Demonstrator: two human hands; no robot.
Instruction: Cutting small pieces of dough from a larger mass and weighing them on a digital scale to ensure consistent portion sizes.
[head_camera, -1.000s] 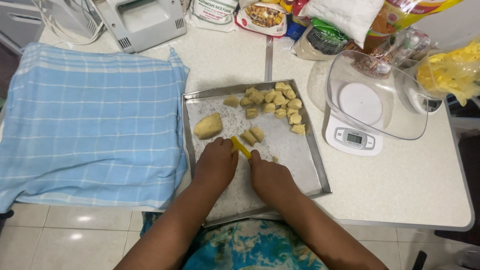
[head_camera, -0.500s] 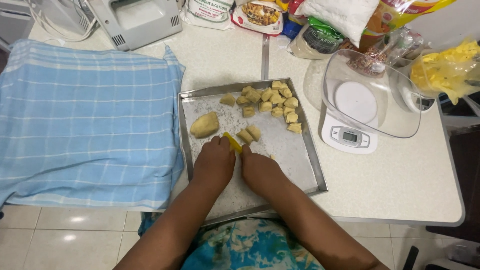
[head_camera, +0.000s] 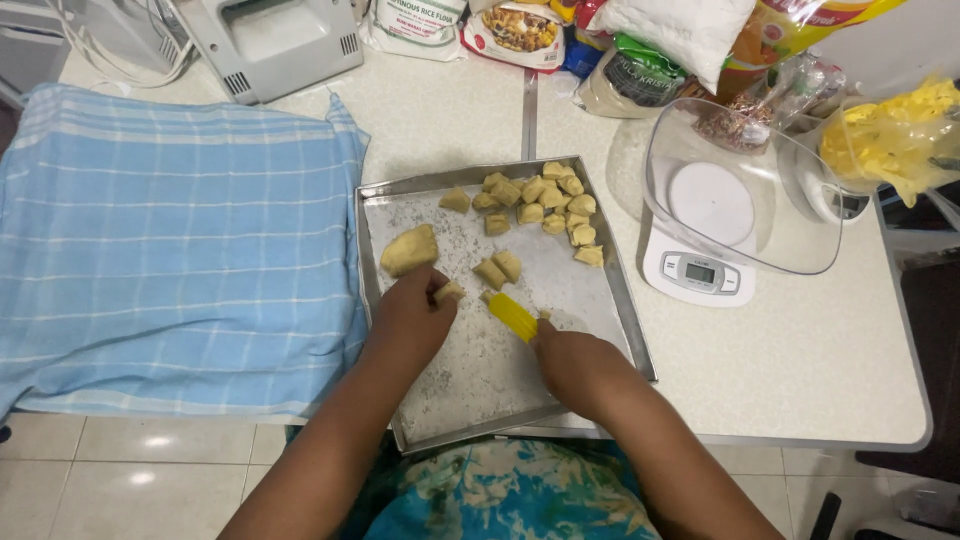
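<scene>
Head view, only view. Change since half a second ago: hands were pressed close together over the yellow cutter; now they sit apart. Left hand (head_camera: 412, 318) has slid toward the big dough lump and pinches a small dough piece (head_camera: 449, 292) at its fingertips, closed on it. Right hand (head_camera: 580, 362) has drawn back toward the near right of the tray, closed around the yellow cutter (head_camera: 512, 316), blade end pointing up-left, flat on the tray floor. Reads as one cut just finished: a fresh piece is separated and in the left fingers, cutter free of the dough.

Dough look: pale yellow-tan, matte, soft edges, dusted. Large uncut lump (head_camera: 409, 249) lies near the tray's left wall, just above the left hand, rounded wedge shape. Two cut pieces (head_camera: 498, 268) lie side by side mid-tray, just above the cutter tip. Pile of cut pieces (head_camera: 545, 200) is clustered at the far right corner, touching one another, one stray piece left of it.

Metal tray (head_camera: 480, 375) is floured, near half bare, on a speckled white counter (head_camera: 800, 370). Blue checked cloth (head_camera: 170, 250) left of the tray, touching its edge. Kitchen scale with clear bowl (head_camera: 735, 210) right of the tray, near. Bags of ingredients along the far edge.
</scene>
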